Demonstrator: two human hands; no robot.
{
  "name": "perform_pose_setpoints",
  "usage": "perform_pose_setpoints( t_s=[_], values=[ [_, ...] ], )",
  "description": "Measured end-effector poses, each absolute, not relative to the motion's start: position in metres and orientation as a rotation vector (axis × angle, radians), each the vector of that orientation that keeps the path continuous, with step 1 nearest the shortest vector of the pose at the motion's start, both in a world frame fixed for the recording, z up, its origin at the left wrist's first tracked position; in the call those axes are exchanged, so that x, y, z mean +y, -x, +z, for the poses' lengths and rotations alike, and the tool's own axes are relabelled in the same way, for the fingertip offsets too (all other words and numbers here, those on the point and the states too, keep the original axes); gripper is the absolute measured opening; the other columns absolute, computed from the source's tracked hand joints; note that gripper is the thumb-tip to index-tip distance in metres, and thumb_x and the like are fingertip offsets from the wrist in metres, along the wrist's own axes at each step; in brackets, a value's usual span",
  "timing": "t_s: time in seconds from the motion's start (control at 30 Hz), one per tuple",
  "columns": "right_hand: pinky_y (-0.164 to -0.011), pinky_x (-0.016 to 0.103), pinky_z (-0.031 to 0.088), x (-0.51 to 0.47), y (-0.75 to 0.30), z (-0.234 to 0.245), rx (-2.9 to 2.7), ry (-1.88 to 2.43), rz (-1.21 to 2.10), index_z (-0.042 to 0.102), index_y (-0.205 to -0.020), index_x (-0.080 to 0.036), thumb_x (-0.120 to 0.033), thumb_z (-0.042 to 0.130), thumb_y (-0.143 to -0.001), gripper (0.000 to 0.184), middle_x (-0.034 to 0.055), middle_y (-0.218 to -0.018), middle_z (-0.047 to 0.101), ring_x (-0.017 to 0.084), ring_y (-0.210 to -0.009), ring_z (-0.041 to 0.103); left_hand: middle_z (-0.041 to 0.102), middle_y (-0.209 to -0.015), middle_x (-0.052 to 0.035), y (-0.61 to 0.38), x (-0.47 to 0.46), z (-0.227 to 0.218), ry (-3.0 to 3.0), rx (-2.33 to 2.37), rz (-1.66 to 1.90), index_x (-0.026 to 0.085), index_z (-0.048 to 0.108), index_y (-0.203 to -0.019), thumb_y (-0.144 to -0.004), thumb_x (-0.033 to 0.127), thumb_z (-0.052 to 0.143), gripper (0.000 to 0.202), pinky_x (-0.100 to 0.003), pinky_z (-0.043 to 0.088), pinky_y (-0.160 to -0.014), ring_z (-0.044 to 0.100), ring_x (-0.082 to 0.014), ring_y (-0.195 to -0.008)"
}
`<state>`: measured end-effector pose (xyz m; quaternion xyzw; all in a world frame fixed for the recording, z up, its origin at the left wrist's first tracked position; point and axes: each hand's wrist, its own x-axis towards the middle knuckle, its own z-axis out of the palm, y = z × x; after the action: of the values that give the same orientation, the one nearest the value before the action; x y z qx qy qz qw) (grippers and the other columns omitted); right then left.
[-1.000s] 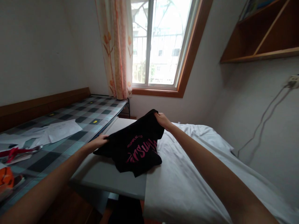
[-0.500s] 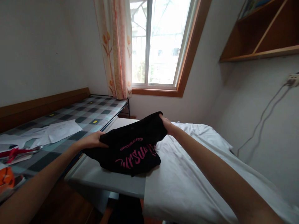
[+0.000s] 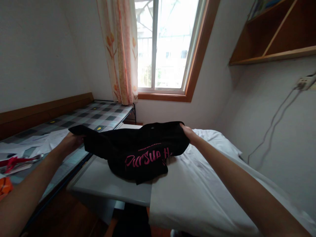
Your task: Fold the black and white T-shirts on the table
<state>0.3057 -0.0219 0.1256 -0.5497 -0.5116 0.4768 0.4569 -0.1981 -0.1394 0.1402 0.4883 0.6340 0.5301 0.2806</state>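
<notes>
A black T-shirt point(image 3: 133, 141) with pink lettering stretches between my two hands above the table. My left hand point(image 3: 75, 140) is closed on its left end, some of the cloth folding over the fingers. At the opposite top corner, my right hand point(image 3: 189, 133) pinches the fabric. The shirt's lower part droops onto the white table point(image 3: 103, 184) and the edge of a white cloth point(image 3: 187, 184). Its folds hide part of the print.
Left of the table stands a bed with a checked mattress point(image 3: 108, 113), bearing papers point(image 3: 55, 136) and a red ribbon-like item point(image 3: 14, 163). A wooden wall shelf point(image 3: 269, 56) hangs at upper right. A cable point(image 3: 270, 126) runs down the right wall.
My hands have moved farther apart, the left one outward and up to the left, the right slightly right. The black T-shirt is stretched wider and its pink print shows flatter.
</notes>
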Motion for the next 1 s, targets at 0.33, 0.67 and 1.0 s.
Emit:
perform_pose_setpoints(
  t_s=[0.33,0.67,1.0],
  values=[
    [-0.082,0.034,0.053,-0.048,-0.353,0.108,-1.956,1.310,1.511,0.070,-0.100,-0.017,-0.047,0.078,-0.064,0.048,0.0096,-0.103,0.070,0.023,-0.095,0.064,0.070,-0.078,0.0000,0.175,-0.112,0.137,-1.345,1.602,1.417,0.019,0.062,-0.085,-0.068,0.039,0.067,0.027,-0.030,0.050,-0.077,0.065,-0.0206,-0.084],
    [-0.095,0.042,0.046,-0.087,-0.321,0.071,-2.183,1.131,0.832,0.068,-0.103,-0.017,-0.030,0.073,-0.065,0.041,0.0081,-0.105,0.062,0.027,-0.108,0.054,0.031,-0.152,-0.0214,0.091,-0.047,0.066,-2.146,1.726,0.157,0.016,0.038,-0.144,-0.045,0.061,0.077,0.116,-0.048,0.022,-0.112,0.026,-0.0398,-0.140],
    [-0.085,0.041,0.051,-0.114,-0.279,0.095,-1.950,0.905,0.919,0.055,-0.125,-0.020,-0.041,0.057,-0.083,0.048,0.0057,-0.102,0.066,0.024,-0.095,0.060,0.065,-0.121,-0.0142,0.089,-0.060,0.061,-2.141,1.736,0.216,0.015,0.059,-0.124,-0.055,0.062,0.067,0.084,-0.043,0.042,-0.098,0.056,-0.0363,-0.115]
  ],
)
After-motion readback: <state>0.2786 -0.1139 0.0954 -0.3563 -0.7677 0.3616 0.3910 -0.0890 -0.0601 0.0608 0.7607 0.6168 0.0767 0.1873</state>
